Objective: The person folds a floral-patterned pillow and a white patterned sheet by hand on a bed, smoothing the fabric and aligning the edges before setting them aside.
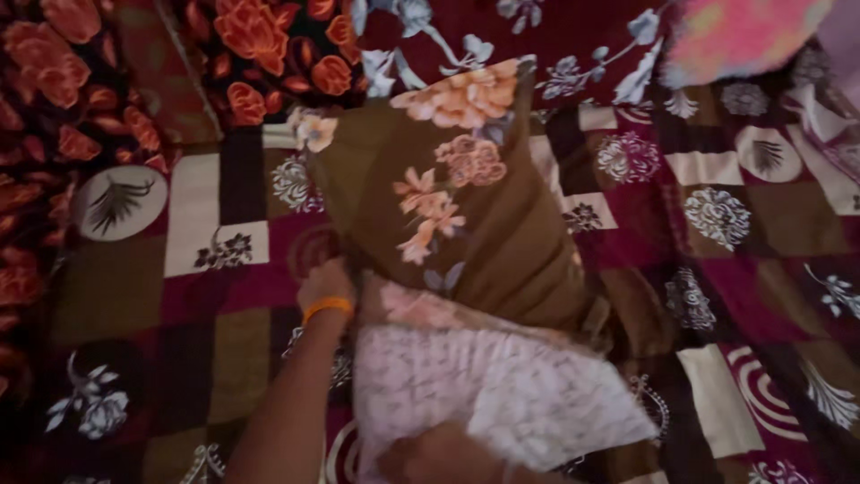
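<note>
A pillow (502, 403) with a pale pink patterned inner cover sticks halfway out of a brown pillowcase (466, 215) printed with orange flowers. My left hand (324, 285), with an orange band at the wrist, grips the open edge of the pillowcase on its left side. At the bottom of the view my right hand (439, 457) presses against the bare end of the pillow, its fingers partly hidden under it. The pillow stands tilted over the bed, case end pointing away from me.
A patchwork bedspread (717, 269) in maroon, brown and cream with flower prints lies underneath. A dark cloth with orange roses (260, 54) lies at the far left and back. A pink fuzzy item (743, 31) shows at the top right.
</note>
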